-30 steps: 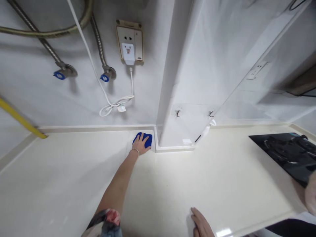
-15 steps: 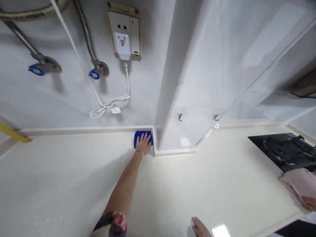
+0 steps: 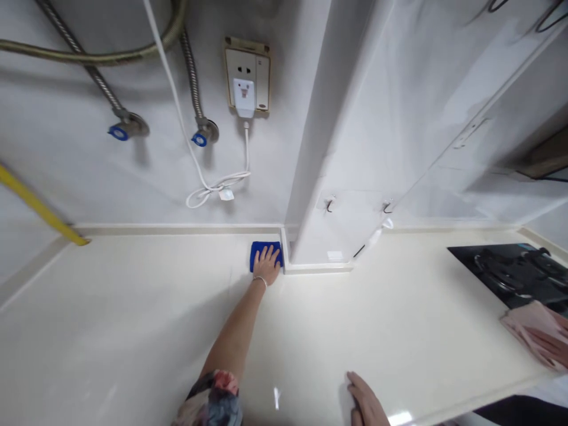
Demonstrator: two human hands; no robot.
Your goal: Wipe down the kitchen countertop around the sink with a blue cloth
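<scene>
At the far left, a yellow pipe [image 3: 42, 204] slants down to the back edge of the pale tabletop [image 3: 408, 331]. Next come two blue-handled valves [image 3: 128, 126] on the wall, each with a braided hose, then a looped white cord [image 3: 217, 188] running to a plug [image 3: 244, 97] in the wall socket [image 3: 262, 83].

Below and right of the socket, the left hand [image 3: 267, 270] lies palm down, fingers spread over a blue cloth [image 3: 253, 251]. The cloth sits flat in the corner where the raised back edge meets the foot of the white pillar [image 3: 310, 236]. Two small hooks [image 3: 329, 205] are on the pillar's front.

Near the front, the right hand [image 3: 367, 405], partly cut off, rests its extended fingers on the tabletop. At the far right are a black cooktop [image 3: 492, 266] and, beside its near edge, a crumpled pink cloth [image 3: 532, 328].
</scene>
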